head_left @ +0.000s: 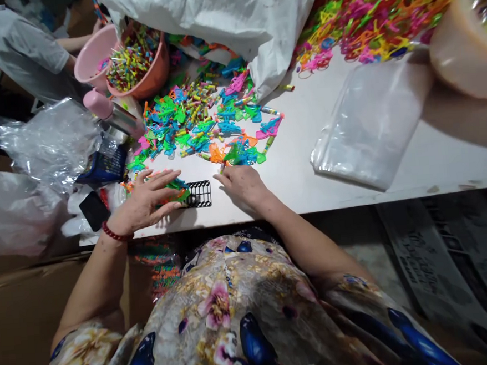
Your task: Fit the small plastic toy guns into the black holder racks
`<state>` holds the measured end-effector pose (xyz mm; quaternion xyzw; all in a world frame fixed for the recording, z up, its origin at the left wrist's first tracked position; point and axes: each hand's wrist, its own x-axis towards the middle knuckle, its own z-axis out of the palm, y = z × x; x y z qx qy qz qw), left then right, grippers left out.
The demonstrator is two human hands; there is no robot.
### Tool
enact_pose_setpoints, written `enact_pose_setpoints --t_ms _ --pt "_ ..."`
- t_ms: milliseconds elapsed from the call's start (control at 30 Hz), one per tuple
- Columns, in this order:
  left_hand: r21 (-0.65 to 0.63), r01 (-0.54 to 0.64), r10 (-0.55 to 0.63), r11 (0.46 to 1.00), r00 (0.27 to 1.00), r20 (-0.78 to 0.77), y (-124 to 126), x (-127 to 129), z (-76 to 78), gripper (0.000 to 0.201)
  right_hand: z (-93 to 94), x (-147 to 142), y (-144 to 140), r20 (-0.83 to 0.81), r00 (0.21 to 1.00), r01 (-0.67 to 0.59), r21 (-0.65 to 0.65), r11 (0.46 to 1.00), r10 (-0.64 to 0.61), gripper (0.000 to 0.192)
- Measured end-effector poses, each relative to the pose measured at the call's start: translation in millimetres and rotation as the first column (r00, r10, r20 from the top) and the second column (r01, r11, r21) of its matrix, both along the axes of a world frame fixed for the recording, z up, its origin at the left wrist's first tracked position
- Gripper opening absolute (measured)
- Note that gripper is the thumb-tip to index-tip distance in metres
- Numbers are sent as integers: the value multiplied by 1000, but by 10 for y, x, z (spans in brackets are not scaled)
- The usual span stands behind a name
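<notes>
My left hand (145,201) is stretched out, fingers apart, over the left part of a black plastic grid rack (200,194). Under its fingers, green and blue plastic pieces (179,186) stand in or on the rack; the palm hides part of them. To the right of the rack, my right hand (246,185) has thumb and fingers closed on a small yellowish tube (222,169), mostly covered. Just beyond the fingertips lies a loose pile of green, blue, orange and pink plastic pieces (229,129), mixed with small printed tubes (199,99).
A white sack (215,17) slumps behind the pile. Clear plastic bags (360,124) lie to the right, near a large tub (460,56). At left are an orange bowl of tubes (156,72), a pink-capped bottle (113,113) and a phone-like dark object (94,210). Another person's sleeve (36,44) shows behind.
</notes>
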<state>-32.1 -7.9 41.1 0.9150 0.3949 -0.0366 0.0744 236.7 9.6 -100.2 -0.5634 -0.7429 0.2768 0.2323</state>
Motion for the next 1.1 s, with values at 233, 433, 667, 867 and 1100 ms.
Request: enact_pose_setpoints --t_ms 233,433,667,867,1100 --pt "257 -317 339 913 940 -44 -254 527 -237 83 -261 -510 -460 -71 939 -308 259 915 337 13" --pt "320 -444 476 837 879 -23 -245 581 -553 57 -416 -583 -507 -32 920 -364 305 880 391 14" --pt "294 -357 397 886 914 -84 -194 468 -533 27 -441 -578 -479 -105 918 -343 273 899 382 16" --pt "266 -329 366 906 925 -103 -159 416 -451 22 -453 -584 -459 -150 908 -349 246 904 391 20" --pt "219 -329 363 919 922 -137 -151 388 -411 25 -434 -548 -459 -242 883 -355 213 910 401 17"
